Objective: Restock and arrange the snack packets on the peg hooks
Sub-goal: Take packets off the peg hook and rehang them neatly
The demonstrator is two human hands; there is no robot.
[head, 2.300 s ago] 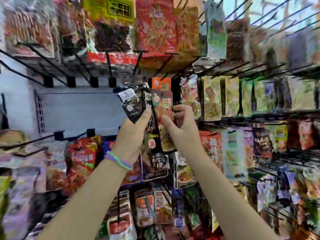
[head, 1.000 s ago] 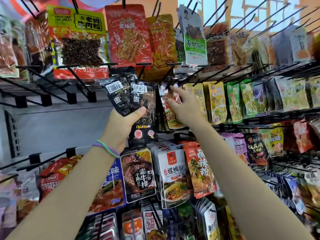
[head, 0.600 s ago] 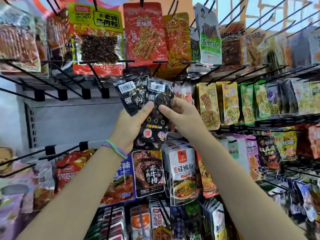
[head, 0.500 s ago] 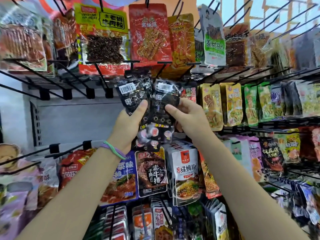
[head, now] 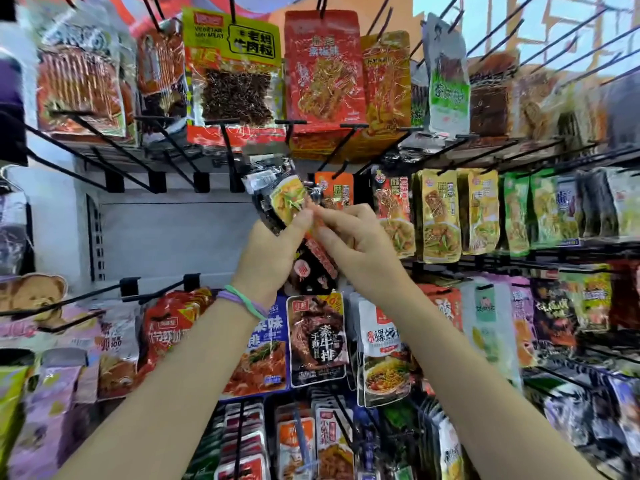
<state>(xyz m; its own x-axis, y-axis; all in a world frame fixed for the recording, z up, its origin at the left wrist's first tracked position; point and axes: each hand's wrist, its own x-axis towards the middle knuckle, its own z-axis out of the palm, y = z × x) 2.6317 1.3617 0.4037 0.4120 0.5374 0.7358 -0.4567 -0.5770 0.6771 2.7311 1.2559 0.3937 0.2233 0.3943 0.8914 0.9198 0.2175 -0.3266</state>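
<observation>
Left hand (head: 273,252) grips a fanned bundle of snack packets (head: 277,199) at its fingertips; right hand (head: 353,240) pinches one packet from the bundle — hands touching. Packets judged light, limp, slippery film — best held by the top seal, near the hang hole.

Both hands (head: 311,244) raised together on a clutch of black snack packets (head: 277,199) before peg hooks (head: 228,147).

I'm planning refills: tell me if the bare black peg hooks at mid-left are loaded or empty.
Empty: the bare black peg hooks carry no packets along their visible length.
</observation>
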